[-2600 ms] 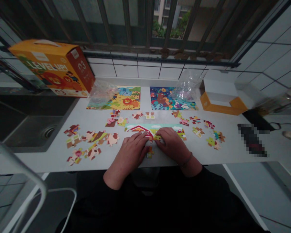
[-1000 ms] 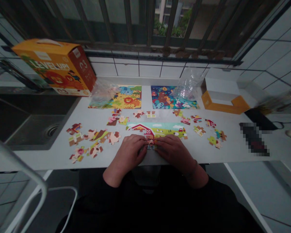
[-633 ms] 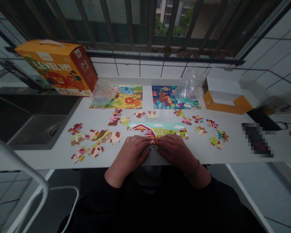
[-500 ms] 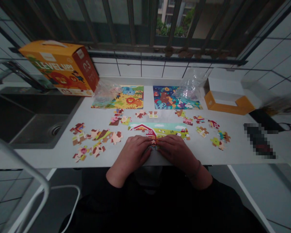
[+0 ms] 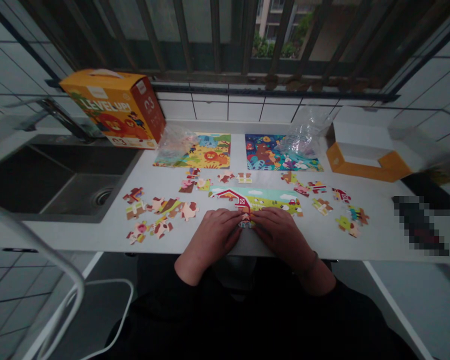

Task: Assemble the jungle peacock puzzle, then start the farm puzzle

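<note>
A joined strip of jigsaw puzzle [image 5: 264, 196] with a red barn, sky and green field lies on the white counter. At its lower edge a puzzle piece [image 5: 245, 218] with a small figure is between the fingertips of both hands. My left hand [image 5: 219, 227] is closed on the piece's left side, and my right hand [image 5: 275, 225] is closed on its right side. Both hands partly cover the piece and the strip's lower edge. Loose puzzle pieces [image 5: 190, 210] lie to the left, and more loose pieces [image 5: 322, 205] lie to the right.
Behind the pieces lie a lion picture [image 5: 213, 157] and a dark blue animal picture [image 5: 262, 155], both partly under clear plastic [image 5: 303, 137]. An orange box [image 5: 116, 110] stands by the sink [image 5: 63, 215]. An opened orange box [image 5: 363, 167] is at right.
The camera view has shifted, so everything sits further right. Both hands stay at the same piece, and more of its printed figure shows between the fingertips.
</note>
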A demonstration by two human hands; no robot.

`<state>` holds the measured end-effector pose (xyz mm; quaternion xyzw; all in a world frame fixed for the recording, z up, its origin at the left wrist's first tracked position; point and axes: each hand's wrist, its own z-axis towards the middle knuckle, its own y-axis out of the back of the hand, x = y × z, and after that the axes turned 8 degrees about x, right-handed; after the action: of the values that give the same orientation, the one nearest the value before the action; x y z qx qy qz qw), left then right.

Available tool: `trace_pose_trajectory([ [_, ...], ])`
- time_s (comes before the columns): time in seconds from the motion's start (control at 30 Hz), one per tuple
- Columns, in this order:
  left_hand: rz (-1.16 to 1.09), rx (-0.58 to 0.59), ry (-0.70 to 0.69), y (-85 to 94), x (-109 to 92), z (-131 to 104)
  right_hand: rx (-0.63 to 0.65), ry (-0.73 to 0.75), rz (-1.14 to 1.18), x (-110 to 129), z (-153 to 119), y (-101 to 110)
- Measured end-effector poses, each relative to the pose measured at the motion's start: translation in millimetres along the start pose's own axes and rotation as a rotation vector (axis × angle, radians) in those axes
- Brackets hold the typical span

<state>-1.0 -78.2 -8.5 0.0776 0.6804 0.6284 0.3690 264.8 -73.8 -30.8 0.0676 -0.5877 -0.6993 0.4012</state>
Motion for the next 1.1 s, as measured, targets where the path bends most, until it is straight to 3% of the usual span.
trace_pose_trajectory([
  [0.33, -0.032, -0.035, -0.007, -3.7, 3.7, -1.7, 0.001, 0.021, -0.053, -1.5, -0.4, -1.0],
  [0.5, 0.004, -0.040, -0.009, -3.4, 3.0, -0.8, -0.016, -0.039, -0.249, 15.4, -11.2, -4.3],
  [0.67, 0.000, -0.039, -0.021, -4.4, 5.1, -0.2, -0.026, -0.013, -0.261, 36.6, -25.1, -13.8],
  [1.1, -0.018, -0.083, -0.065, -4.8, 11.9, 4.0, -0.059, -0.065, -0.292, 39.8, -22.3, -15.4],
])
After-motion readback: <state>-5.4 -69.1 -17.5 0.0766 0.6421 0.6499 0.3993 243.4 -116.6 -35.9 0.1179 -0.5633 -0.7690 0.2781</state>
